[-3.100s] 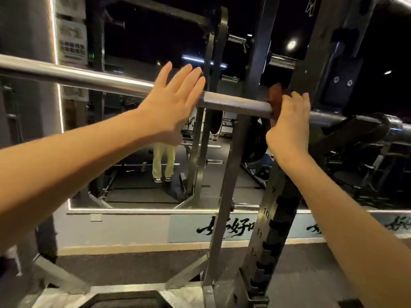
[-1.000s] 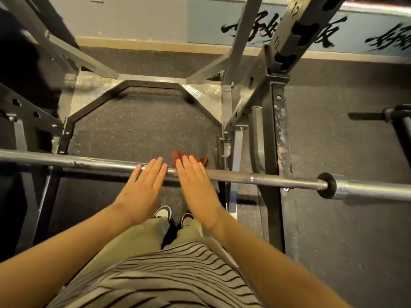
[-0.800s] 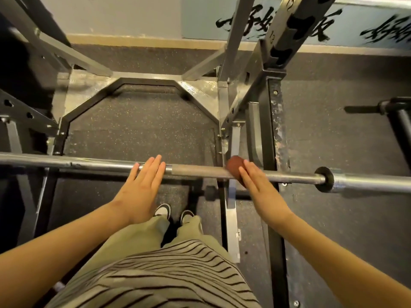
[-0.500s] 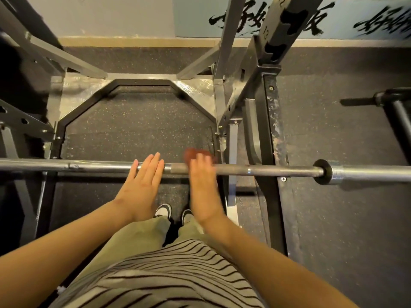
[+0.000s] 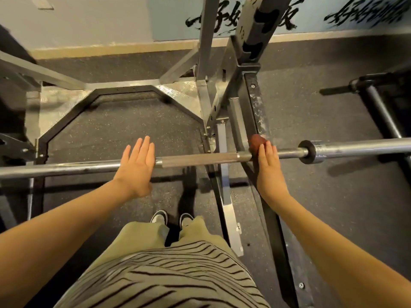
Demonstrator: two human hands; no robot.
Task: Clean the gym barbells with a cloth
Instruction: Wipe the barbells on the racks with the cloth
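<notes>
**Cloth pressed on the barbell beside its right collar**

The barbell is seen lying level across the view from left to right, above the speckled rubber floor. The left hand is laid flat on the smooth shaft, just left of the knurled section. Its grip is unclenched, the fingers straight and together. The right hand is laid over the shaft further right, its fingers also straight and its grip not curled. A reddish-brown cloth is pressed onto the bar under its fingertips, bunched on the far side. The cloth is located near the collar, to its left, by the black rack upright. 2 shoes are seen on the floor.
</notes>
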